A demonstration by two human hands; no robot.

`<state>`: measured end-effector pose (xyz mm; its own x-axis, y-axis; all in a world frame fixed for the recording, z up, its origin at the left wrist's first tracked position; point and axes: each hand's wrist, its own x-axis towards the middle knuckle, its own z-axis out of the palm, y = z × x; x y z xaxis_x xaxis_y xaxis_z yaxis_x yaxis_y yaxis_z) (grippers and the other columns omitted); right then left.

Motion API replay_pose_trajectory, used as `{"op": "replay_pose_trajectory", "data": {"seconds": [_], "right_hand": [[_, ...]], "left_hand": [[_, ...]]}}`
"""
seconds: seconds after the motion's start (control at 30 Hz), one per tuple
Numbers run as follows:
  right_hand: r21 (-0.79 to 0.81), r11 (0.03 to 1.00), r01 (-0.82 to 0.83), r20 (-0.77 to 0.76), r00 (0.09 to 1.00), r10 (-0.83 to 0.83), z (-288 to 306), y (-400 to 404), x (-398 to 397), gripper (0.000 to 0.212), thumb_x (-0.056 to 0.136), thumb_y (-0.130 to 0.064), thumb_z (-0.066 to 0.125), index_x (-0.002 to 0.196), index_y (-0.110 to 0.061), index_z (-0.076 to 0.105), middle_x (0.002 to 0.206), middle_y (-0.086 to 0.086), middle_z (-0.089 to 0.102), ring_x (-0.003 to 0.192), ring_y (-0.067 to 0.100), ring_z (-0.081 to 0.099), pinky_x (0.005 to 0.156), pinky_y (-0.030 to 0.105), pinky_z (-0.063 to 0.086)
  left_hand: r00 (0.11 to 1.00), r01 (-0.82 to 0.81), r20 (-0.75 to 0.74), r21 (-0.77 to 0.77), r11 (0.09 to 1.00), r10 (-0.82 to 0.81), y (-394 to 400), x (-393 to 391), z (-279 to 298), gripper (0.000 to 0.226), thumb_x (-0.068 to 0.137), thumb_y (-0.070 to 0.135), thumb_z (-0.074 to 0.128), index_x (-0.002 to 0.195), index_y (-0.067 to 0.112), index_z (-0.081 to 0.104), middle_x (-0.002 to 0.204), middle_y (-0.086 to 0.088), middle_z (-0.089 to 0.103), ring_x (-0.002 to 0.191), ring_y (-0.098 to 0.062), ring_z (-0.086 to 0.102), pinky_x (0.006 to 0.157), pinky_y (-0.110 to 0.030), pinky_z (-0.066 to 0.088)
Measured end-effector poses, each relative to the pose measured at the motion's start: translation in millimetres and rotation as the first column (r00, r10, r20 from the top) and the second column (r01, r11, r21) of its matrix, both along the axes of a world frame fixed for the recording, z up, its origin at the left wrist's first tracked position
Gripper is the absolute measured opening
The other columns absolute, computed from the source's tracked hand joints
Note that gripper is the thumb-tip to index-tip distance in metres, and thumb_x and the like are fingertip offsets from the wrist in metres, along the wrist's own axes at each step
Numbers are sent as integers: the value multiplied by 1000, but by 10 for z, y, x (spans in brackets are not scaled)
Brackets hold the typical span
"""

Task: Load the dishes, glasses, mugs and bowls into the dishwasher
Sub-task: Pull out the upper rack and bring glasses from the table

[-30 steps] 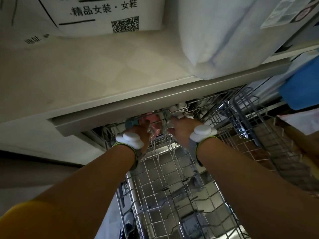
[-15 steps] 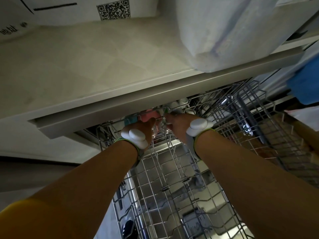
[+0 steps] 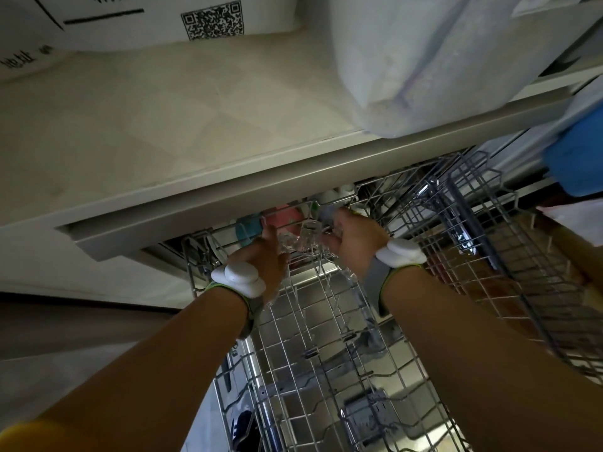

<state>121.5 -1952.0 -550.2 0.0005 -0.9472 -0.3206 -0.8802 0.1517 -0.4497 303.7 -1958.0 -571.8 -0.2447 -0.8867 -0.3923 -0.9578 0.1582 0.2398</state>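
both hands, left hand and right hand, grip a clear glass at centre frame, fingers curled round it. seat it between the upper rack tines, clear of the pink cup.

Left hand and right hand grip clear glass between them | over pulled-out wire rack | pink cup, teal cup behind, under countertop

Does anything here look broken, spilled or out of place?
Nothing stands out. Both hands, left and right, are on a clear glass at the back of the wire rack, beside a pink cup and a teal one. No spill or breakage shows.
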Motion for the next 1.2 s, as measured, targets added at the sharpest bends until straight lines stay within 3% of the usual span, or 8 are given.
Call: {"op": "replay_pose_trajectory", "data": {"seconds": [0.1, 0.23, 0.43, 0.57, 0.67, 0.8, 1.03, 1.2], "right_hand": [[-71, 992, 103, -7, 995, -104, 64, 50, -23, 29, 91, -37, 62, 112, -17, 56, 97, 4, 64, 84, 22, 57, 65, 23, 33], [-83, 982, 170, 61, 984, -166, 106, 16, -20, 33, 86, -41, 68, 100, -15, 54, 91, 5, 62, 81, 25, 59, 64, 27, 43], [-45, 999, -2, -27, 1000, 1, 61, -1, 103, 42, 84, -44, 69, 106, -10, 57, 99, 8, 65, 89, 27, 60, 66, 26, 36], [24, 998, -55, -86, 995, 57, -14, -27, 161, 42, 84, -40, 69, 111, -10, 56, 109, 12, 60, 99, 30, 59, 68, 24, 32], [71, 990, -124, -121, 984, 132, -17, -1, 206, 47, 87, -35, 67, 123, -9, 52, 119, 13, 58, 107, 30, 57, 71, 22, 31], [55, 986, -160, -142, 976, 166, -47, 76, 227, 56, 88, -30, 66, 134, -11, 43, 122, 13, 59, 109, 31, 58, 73, 22, 30], [-2, 999, -39, -18, 999, 39, -162, 91, 182, 64, 80, -40, 74, 127, -10, 43, 117, 11, 61, 102, 30, 61, 76, 26, 42], [-55, 970, 238, 122, 965, -230, -78, 97, 81, 34, 90, -41, 62, 110, -14, 63, 95, 4, 63, 85, 23, 59, 70, 27, 45]], "left_hand": [[989, -107, -100, 27, 994, 109, 24, 63, -66, 46, 100, 37, 42, 129, 1, 38, 109, -21, 60, 95, -39, 61, 75, -40, 47], [978, -116, -179, -40, 992, 107, 46, 127, -88, 37, 100, 39, 41, 117, 6, 45, 99, -16, 64, 82, -34, 64, 62, -31, 43], [944, -196, -252, 93, 976, 214, 146, 98, 44, 29, 97, 31, 49, 114, 7, 48, 92, -9, 61, 83, -32, 63, 65, -26, 40], [940, -201, -248, 152, 968, 234, 167, 143, 6, 36, 87, 48, 52, 100, 14, 53, 92, -1, 56, 82, -25, 58, 66, -24, 37], [899, -280, -300, 172, 945, 321, 153, 182, 2, 34, 86, 42, 61, 105, 15, 56, 95, -2, 63, 83, -23, 61, 70, -29, 48], [899, -242, -338, 145, 959, 278, 159, 229, 51, 26, 86, 42, 65, 87, 17, 57, 73, 2, 61, 69, -19, 64, 62, -24, 51], [877, -252, -387, 133, 959, 284, 107, 222, 138, 31, 82, 46, 69, 73, 23, 51, 67, 11, 56, 59, -3, 52, 52, -15, 39], [891, -175, -429, -25, 984, 147, 78, 196, 273, 23, 86, 34, 70, 78, 16, 58, 66, 1, 50, 60, -11, 47, 57, -12, 30]]}}
